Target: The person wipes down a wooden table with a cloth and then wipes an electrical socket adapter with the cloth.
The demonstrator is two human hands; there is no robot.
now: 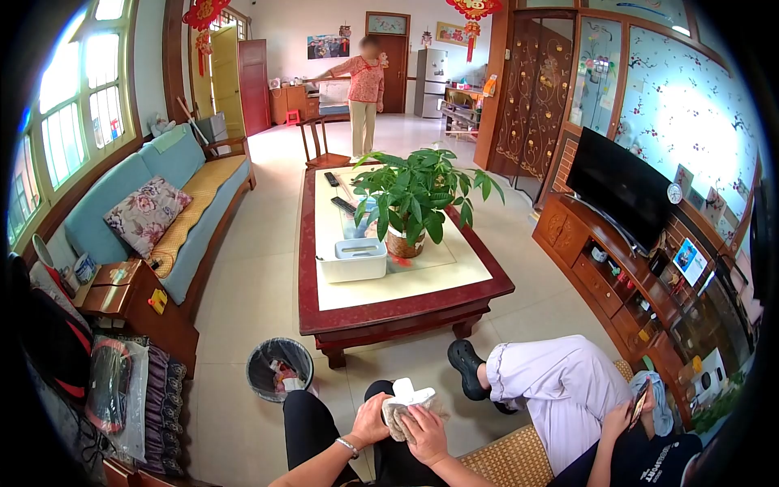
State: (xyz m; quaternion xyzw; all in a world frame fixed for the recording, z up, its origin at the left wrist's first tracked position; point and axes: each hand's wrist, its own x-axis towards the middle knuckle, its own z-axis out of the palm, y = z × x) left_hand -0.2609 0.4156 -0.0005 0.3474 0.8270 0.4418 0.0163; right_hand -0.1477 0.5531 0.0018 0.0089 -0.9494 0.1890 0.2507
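Observation:
Above my knees, both my hands are together around a white object [408, 394] whose kind I cannot make out. My left hand [371, 420], with a bracelet at the wrist, grips it from the left side with fingers wrapped. A beige, textured cloth [394, 421] lies against the underside and near side of the white object. My right hand [427, 436] is closed over the cloth, fingers pressing it to the object. Parts of the cloth and the fingertips are hidden.
Ahead stands a coffee table [406, 315] with a potted plant [410, 199], a white tissue box [352, 261] and remotes. A trash bin [280, 369] sits front left. Beside me on the right, a person [560, 390] holds a phone [639, 403]. Another person [365, 93] stands farther back.

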